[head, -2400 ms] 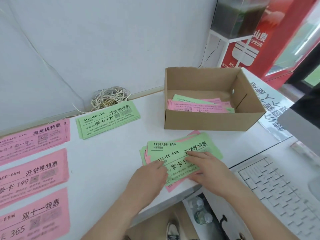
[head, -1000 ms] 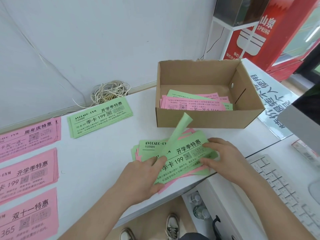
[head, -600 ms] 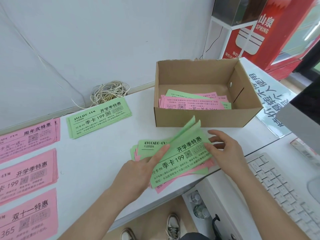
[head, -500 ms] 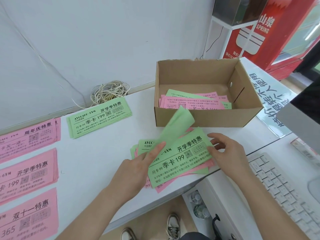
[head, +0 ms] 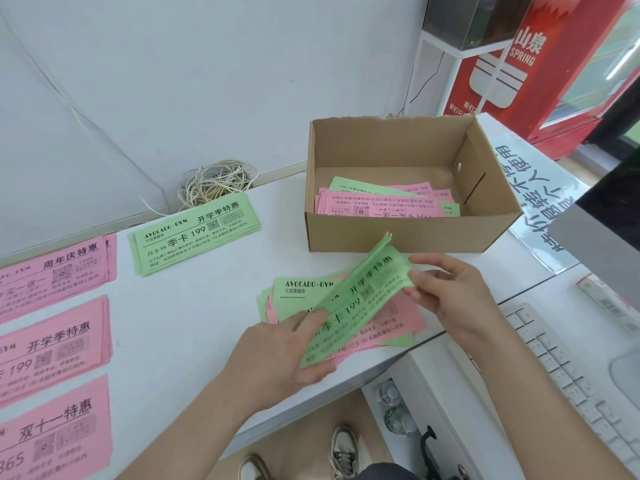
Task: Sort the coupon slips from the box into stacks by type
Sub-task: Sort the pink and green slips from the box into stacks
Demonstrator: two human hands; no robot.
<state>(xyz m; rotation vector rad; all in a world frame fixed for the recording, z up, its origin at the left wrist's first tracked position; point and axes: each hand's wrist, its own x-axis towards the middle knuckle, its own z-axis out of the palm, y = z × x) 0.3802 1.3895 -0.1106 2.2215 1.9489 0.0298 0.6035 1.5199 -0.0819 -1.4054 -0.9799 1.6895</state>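
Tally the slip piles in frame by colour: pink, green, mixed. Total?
Pink stacks: 3 (far, middle, near)
Green stack: 1
Mixed pink-green piles: 2 (box pile, desk-edge pile, with the held green slips counted in it)
Total: 6

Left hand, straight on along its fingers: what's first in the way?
The left hand grips the lifted green slips; along them, the right hand likely comes first, the box close behind. Depth unclear.
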